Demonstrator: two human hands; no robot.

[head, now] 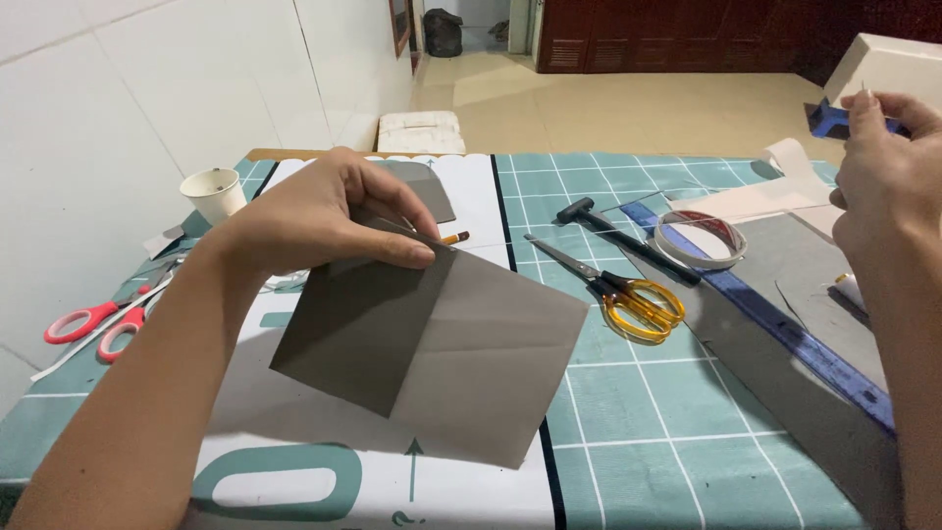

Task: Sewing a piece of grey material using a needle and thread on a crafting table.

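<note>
My left hand (324, 211) pinches the upper corner of a grey folded sheet (432, 348), holding it tilted just above the green cutting mat (667, 412). A crease runs down the sheet, its left half darker. My right hand (878, 172) is raised at the far right, fingers closed on a small dark blue piece (827, 120) with a thin needle-like tip sticking up above the fingers. The tip of a pencil (454, 238) peeks out beside my left fingers.
Yellow-handled scissors (628, 294), a black hammer (618, 236), a roll of tape (700, 238), a blue ruler (785, 329) on grey board (775, 383) lie to the right. Red scissors (98, 319) and a paper cup (214, 192) are at the left. White tiled wall left.
</note>
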